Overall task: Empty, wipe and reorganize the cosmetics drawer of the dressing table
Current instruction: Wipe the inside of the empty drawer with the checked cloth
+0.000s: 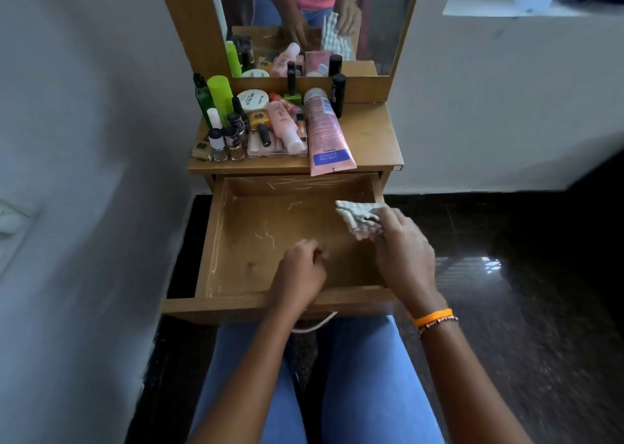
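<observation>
The wooden drawer (236,241) of the dressing table is pulled out, and its scratched bottom holds nothing but my hands and a cloth. My right hand (403,247) grips a crumpled white-grey cloth (358,219) at the drawer's right side, near the back. My left hand (300,271) is inside the drawer near its front wall, fingers curled loosely over the bottom; whether it holds anything small is not visible. The cosmetics stand on the tabletop (371,133) above: a large pink tube (326,133), a pink bottle (285,124), a lime-green bottle (221,95) and several nail-polish bottles (226,139).
A mirror (304,18) rises behind the tabletop and reflects my hands and the cloth. White walls stand left and right of the table. The floor (523,274) is dark and glossy. My knees in blue jeans (364,376) sit right under the drawer front.
</observation>
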`<state>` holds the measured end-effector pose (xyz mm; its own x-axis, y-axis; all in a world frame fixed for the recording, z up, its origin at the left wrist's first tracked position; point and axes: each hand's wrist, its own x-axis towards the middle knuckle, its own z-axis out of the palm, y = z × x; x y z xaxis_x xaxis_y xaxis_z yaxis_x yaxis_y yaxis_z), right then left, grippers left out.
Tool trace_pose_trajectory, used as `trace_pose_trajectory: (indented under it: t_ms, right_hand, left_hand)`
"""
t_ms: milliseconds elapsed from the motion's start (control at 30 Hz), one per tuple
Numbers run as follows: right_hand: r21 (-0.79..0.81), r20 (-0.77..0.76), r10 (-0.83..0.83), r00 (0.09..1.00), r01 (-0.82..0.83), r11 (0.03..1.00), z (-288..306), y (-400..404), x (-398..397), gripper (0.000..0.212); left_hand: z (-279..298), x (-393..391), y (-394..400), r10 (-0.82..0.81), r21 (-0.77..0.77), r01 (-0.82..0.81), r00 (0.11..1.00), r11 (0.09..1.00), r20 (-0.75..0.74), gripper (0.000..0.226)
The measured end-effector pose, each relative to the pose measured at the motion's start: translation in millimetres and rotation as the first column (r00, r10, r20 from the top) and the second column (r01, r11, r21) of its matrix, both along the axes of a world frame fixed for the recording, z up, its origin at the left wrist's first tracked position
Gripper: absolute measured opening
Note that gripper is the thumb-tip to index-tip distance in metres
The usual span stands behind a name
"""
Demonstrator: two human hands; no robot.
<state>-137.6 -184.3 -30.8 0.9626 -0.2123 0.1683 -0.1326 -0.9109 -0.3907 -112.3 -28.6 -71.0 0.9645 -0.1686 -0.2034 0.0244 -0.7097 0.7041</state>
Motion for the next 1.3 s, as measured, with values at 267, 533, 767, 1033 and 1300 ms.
trace_pose_trajectory:
  t_ms: [267,533,767,1033,1300]
  right_hand:
    - [0.555,-0.124,0.298,0.947,-0.182,0.812,-12.9,65.9,37.6,0.018]
    - [0.968,-0.247,0.610,0.752,0.223,0.118,-31.7,143.3,106.6,0.011]
    - [0.889,-0.364,0.352,0.862,0.208,0.408,-45.9,188.3,144.9,0.036]
    - [0.618,-0.594,0.596,0.540,-0.168,0.768,-44.0,176.4,93.7,0.048]
    - [0.942,-0.295,0.291,0.910,0.225,0.250,-52.0,176.7,133.8,0.047]
  left_hand:
    - [9.0,-0.5,50.3,0.341,0.062,-0.358,0.921,0.932,0.188,0.021]
    - [2.9,21.7,133.8,0.441,0.246,-0.489,0.869,0.837,0.224,0.021]
    - [-9.0,23.9,135.0,0.480,0.187,-0.507,0.860,0.842,0.172,0.018]
    - [-13.8,25.4,137.5,0.539,0.159,-0.563,0.825,0.811,0.171,0.025]
    - [-13.4,20.0,140.7,0.572,0.061,-0.585,0.807,0.809,0.150,0.028]
